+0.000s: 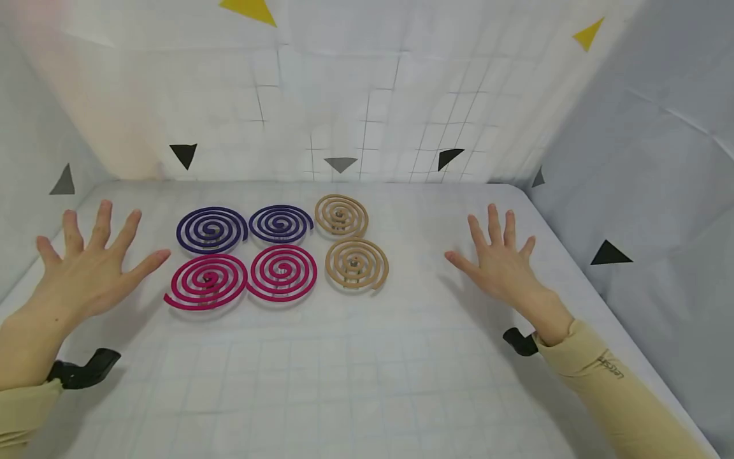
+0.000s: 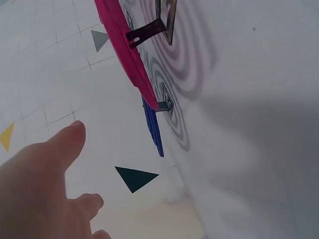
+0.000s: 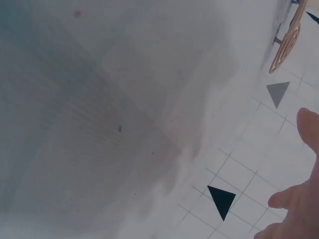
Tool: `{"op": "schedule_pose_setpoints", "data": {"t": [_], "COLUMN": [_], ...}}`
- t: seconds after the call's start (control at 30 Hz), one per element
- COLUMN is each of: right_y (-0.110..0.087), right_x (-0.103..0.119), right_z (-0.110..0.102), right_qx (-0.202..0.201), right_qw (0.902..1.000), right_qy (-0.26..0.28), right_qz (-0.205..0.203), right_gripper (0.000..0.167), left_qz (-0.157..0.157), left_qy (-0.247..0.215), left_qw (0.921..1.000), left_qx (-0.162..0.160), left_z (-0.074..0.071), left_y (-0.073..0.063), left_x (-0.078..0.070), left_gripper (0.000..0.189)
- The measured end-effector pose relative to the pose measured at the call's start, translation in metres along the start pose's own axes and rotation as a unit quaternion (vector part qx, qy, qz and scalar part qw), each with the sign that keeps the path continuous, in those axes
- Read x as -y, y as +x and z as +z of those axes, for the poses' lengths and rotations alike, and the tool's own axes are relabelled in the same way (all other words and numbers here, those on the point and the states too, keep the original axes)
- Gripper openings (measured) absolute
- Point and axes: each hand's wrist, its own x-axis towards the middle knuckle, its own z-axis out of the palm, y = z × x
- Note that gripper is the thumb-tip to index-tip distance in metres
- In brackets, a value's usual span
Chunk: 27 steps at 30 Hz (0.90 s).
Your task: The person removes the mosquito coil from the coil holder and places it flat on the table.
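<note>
Mosquito coils stand on small metal stands in two rows, left of the table's middle in the head view. Behind are two dark blue coils, the left one [image 1: 213, 231] and the right one [image 1: 280, 224], with a tan coil [image 1: 339, 214] beside them. In front lie a left pink coil [image 1: 209, 278], a right pink coil [image 1: 283, 268] and another tan coil [image 1: 353, 262]. My left hand [image 1: 94, 274], fingers spread, hovers left of the pink and blue coils, touching none. Far to the right of the tan coils, my right hand [image 1: 504, 268] is spread and holds nothing.
A white table [image 1: 373, 382] with faint grid lines carries the coils. White sheeting [image 1: 367, 83] rises behind it, and a grey side wall [image 1: 659, 191] bounds the right. Black wrist mounts, one at the left wrist [image 1: 86, 370] and one at the right [image 1: 518, 342], jut inward.
</note>
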Motion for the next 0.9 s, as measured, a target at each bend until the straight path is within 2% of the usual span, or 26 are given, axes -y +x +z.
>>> {"op": "schedule_pose_setpoints", "data": {"t": [0.23,0.4,0.53,0.7,0.83,0.9], "right_y": [-0.002,-0.001,-0.002,-0.001,0.001,0.000], "right_x": [0.002,0.005,0.009,0.016,0.020,0.023], "right_z": [0.002,0.004,0.001,0.002,0.005,0.006], "right_qx": [-0.010,-0.011,-0.013,-0.026,-0.046,-0.049], "right_qw": [0.9995,0.9983,0.9937,0.9856,0.9796,0.9753], "right_qy": [0.026,0.052,0.106,0.162,0.191,0.211], "right_qz": [-0.015,-0.025,-0.035,-0.039,-0.042,-0.043], "right_gripper": [0.093,0.090,0.086,0.079,0.070,0.067], "left_qz": [0.009,0.034,0.048,0.048,0.072,0.088], "left_qy": [-0.028,-0.084,-0.139,-0.189,-0.224,-0.248], "left_qw": [0.9995,0.9958,0.9883,0.9784,0.9685,0.9612], "left_qx": [0.011,0.018,0.040,0.069,0.081,0.082], "left_z": [-0.001,-0.004,-0.007,-0.012,-0.010,-0.009], "left_y": [-0.002,-0.003,-0.002,-0.001,-0.003,-0.004], "left_x": [-0.010,-0.018,-0.025,-0.040,-0.057,-0.065], "left_gripper": [0.096,0.091,0.088,0.085,0.081,0.079]}}
